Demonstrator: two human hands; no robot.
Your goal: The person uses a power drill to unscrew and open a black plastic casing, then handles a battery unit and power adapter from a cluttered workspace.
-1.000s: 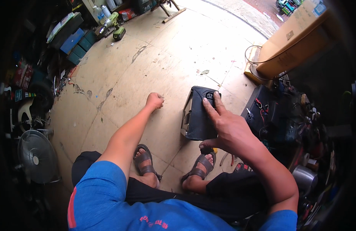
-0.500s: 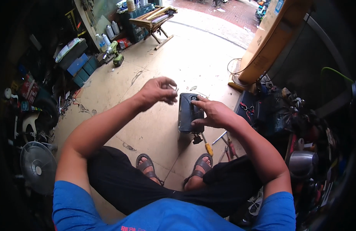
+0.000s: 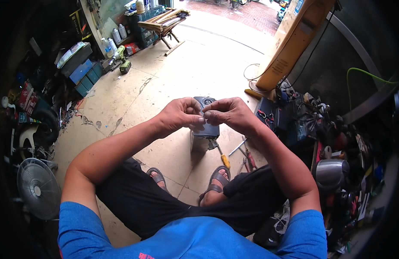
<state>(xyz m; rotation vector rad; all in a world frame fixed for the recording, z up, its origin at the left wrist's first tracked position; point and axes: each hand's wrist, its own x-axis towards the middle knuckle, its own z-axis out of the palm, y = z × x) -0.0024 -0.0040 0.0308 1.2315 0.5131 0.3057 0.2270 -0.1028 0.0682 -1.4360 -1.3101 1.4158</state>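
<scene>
My left hand (image 3: 181, 115) and my right hand (image 3: 234, 115) meet fingertip to fingertip over a dark box-shaped case (image 3: 212, 131) on the floor before my feet. Thumb and fingers of each are pinched together. Whatever lies between them is too small or hidden to name. The case stands upright, with a round socket-like fitting on its top and a short black connector hanging at its near side. Part of its top is covered by my hands. Beside it lie a yellow-handled screwdriver (image 3: 225, 161), a thin metal rod (image 3: 237, 146) and a red-handled tool (image 3: 251, 159).
A green drill (image 3: 125, 65) and stacked boxes (image 3: 85, 71) sit at the left, with a fan (image 3: 39, 190) nearer. A folding wooden stand (image 3: 165, 23) is farther off. To the right are a tall orange panel (image 3: 286, 52), dark clutter and a silver pot-like vessel (image 3: 332, 172).
My right hand has left the top of the case and come to my left hand, so their fingertips now meet over it. The whole view has shifted slightly.
</scene>
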